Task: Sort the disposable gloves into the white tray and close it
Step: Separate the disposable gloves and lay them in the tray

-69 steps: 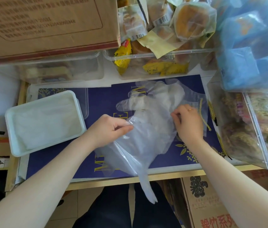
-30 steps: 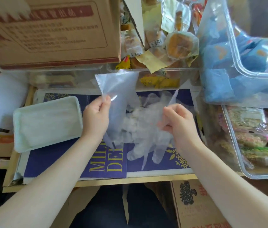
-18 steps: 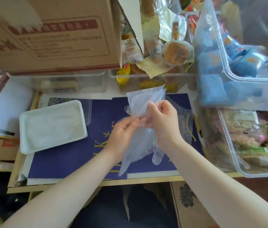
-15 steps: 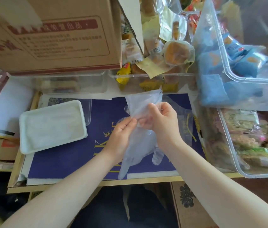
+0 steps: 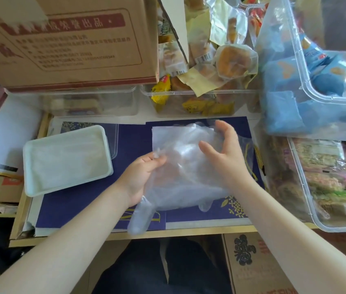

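Head view, single frame. A bundle of clear disposable gloves (image 5: 180, 166) sits at centre of frame, over the dark blue printed mat (image 5: 78, 200) that covers the tabletop (image 5: 167, 233). The bundle is crumpled; two glove fingertips hang from its near edge, one long at about 7 o'clock of the bundle, one short at about 5 o'clock.

Left hand (image 5: 144, 177): at 8 o'clock of the bundle, palm turned up and partly under the plastic. Its grip pinches a fold of glove film between thumb and fingertips at the bundle's left edge.

Right hand (image 5: 224, 153): at 3 o'clock of the bundle, on top of the film. Grip spread, fingers slightly bent, thumb pointing toward 9 o'clock; the fingertips rest on or just above the plastic, cannot tell which.

White tray (image 5: 67, 160): at 9 o'clock of the gloves, near but apart from them, on the mat. It lies open side up, holding a pale translucent layer. A clear lid (image 5: 112, 136) shows partly behind the tray's far right corner.

Surroundings: cardboard box (image 5: 68, 43) at 11 o'clock, resting on a clear bin (image 5: 91, 102). Second clear bin with wrapped pastries (image 5: 233, 60) at 12 o'clock. Bin of blue packets (image 5: 307, 90) at 2 o'clock; another bin of wrapped snacks (image 5: 324, 175) at 3 o'clock, its corner overhanging the tabletop edge.
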